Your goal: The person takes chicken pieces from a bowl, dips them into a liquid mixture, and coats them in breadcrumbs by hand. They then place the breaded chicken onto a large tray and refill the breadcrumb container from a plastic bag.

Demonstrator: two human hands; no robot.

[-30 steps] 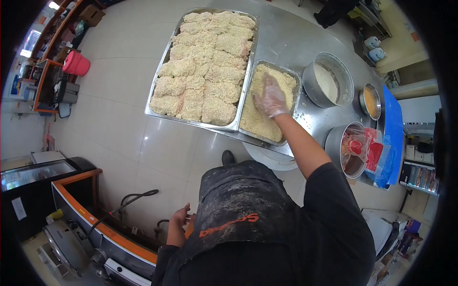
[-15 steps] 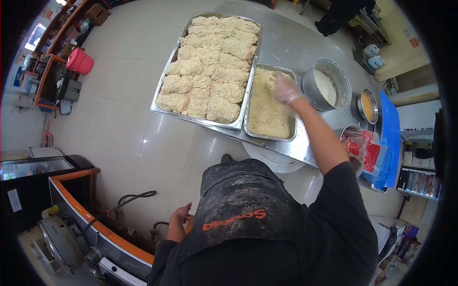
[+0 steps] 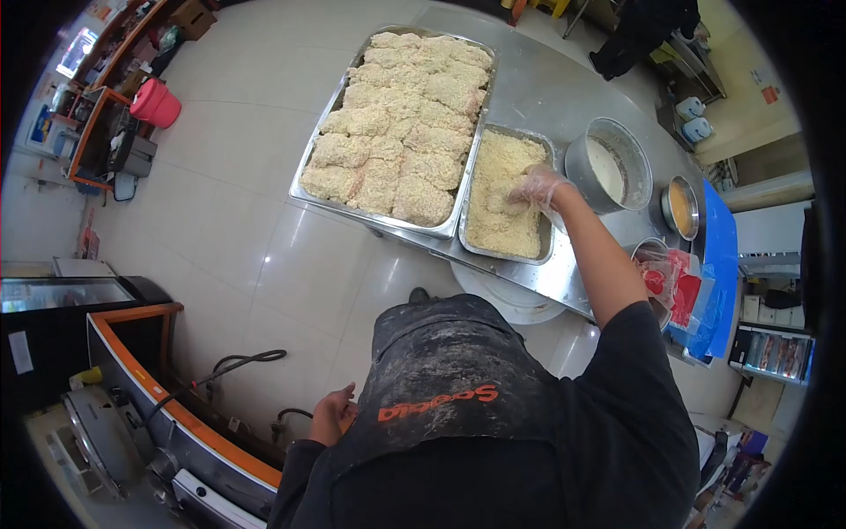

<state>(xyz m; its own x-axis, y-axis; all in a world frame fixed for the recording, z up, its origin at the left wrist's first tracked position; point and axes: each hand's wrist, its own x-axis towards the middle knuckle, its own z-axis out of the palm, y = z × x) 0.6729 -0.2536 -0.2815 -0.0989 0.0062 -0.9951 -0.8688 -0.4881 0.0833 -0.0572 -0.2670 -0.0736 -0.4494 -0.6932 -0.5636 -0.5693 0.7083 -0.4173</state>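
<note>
My right hand [image 3: 538,187], in a clear plastic glove, is down in a metal tray [image 3: 534,257] of pale breadcrumbs [image 3: 502,231]. Its fingers are curled into the crumbs, and the fingertips are partly buried beside a low crumb-covered mound. Left of this tray, a larger metal tray [image 3: 451,227] holds rows of crumb-coated pieces [image 3: 388,123] packed close together. My left hand [image 3: 335,411] hangs low beside my flour-dusted apron [image 3: 445,361], away from the table, with nothing in it and its fingers loosely apart.
Right of the crumbs stand a deep metal pot [image 3: 608,163] of whitish batter and a bowl [image 3: 680,210] of orange liquid. Red-and-clear plastic packaging [image 3: 667,284] lies near blue sheeting [image 3: 721,264]. A person [image 3: 636,35] stands beyond the steel table [image 3: 538,75].
My right hand has moved toward me from the far part of the crumb tray to its middle, fingers now lower in the crumbs. My left hand stays at my side.
</note>
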